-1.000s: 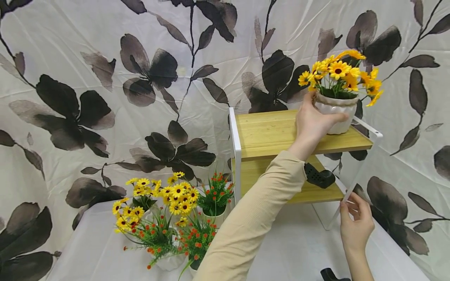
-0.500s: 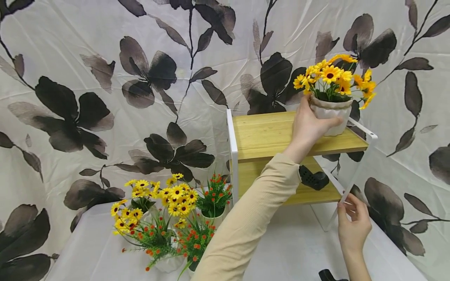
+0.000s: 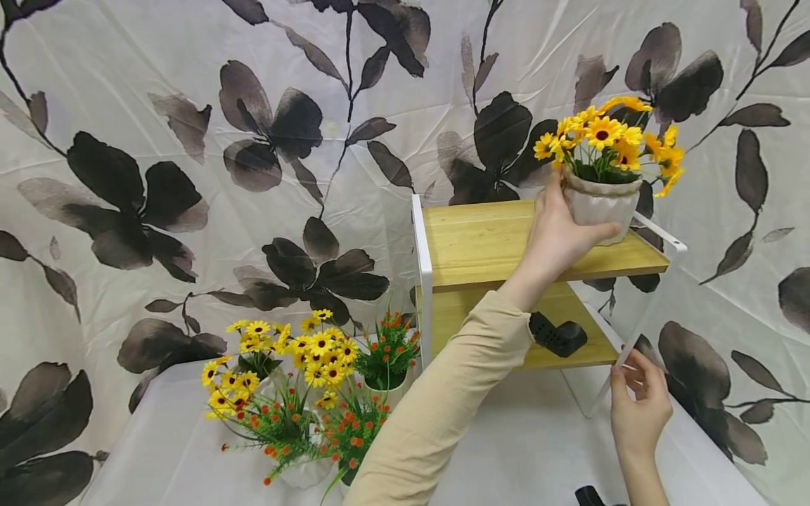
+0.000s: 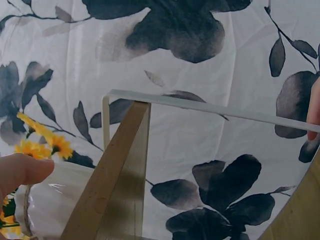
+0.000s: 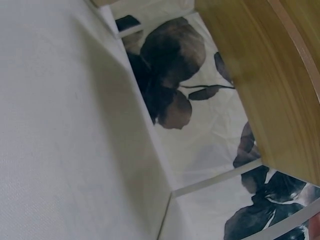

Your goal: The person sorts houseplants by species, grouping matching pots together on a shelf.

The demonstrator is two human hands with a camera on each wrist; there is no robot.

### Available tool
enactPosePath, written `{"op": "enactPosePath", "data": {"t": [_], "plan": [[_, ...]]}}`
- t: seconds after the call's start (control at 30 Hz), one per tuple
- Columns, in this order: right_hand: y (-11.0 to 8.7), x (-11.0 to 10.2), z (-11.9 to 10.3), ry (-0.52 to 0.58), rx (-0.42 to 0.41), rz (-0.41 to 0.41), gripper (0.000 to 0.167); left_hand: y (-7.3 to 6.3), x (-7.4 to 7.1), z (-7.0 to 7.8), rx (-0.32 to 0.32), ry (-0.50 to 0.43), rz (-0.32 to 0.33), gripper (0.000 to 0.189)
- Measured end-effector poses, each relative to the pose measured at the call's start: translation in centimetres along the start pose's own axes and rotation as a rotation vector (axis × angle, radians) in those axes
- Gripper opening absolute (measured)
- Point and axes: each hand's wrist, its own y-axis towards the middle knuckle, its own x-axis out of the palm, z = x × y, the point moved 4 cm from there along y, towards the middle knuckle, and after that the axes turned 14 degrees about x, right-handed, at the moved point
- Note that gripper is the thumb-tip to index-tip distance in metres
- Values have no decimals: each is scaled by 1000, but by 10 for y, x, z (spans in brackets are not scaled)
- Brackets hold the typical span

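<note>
My left hand (image 3: 563, 228) holds a white ribbed flowerpot (image 3: 601, 207) of yellow artificial flowers (image 3: 604, 133) from its left and near sides. The pot stands near the right end of the top board (image 3: 477, 235) of a two-tier shelf. In the left wrist view, the thumb (image 4: 27, 170) lies on the pot (image 4: 55, 200). Lower down, my right hand (image 3: 642, 404) pinches the shelf's white right leg (image 3: 652, 302) beside the lower board's corner (image 3: 588, 351). Only a fingertip (image 5: 315, 227) shows in the right wrist view, at the white frame.
Left of the shelf, pots of yellow flowers (image 3: 319, 344) and orange-red flowers (image 3: 354, 429) stand grouped on the white-covered table (image 3: 158, 436). My left forearm (image 3: 443, 400) crosses before the shelf and hides part of it. A floral cloth (image 3: 354, 176) hangs behind.
My left wrist and sleeve have shifted slightly left and down while the hand stays on the flowerpot. The pot keeps its place on the board, and the right hand stays at the leg.
</note>
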Motion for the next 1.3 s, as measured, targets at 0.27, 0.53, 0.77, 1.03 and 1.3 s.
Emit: {"op": "enactPosePath", "data": {"t": [0.27, 0.53, 0.77, 1.03, 1.3], "plan": [[1, -1, 0, 23, 26, -1, 32, -18, -4, 10, 86, 9, -45, 103], [0, 0, 1, 15, 21, -7, 32, -41, -12, 19, 157, 57, -103, 102], [0, 1, 2, 32, 1, -11, 33, -65, -25, 21, 218, 12, -110, 98], [1, 0, 0, 58, -17, -8, 33, -93, -39, 24, 269, -41, -108, 94], [-1, 1, -2, 34, -5, -7, 33, -125, -53, 16, 296, -18, -103, 83]]}}
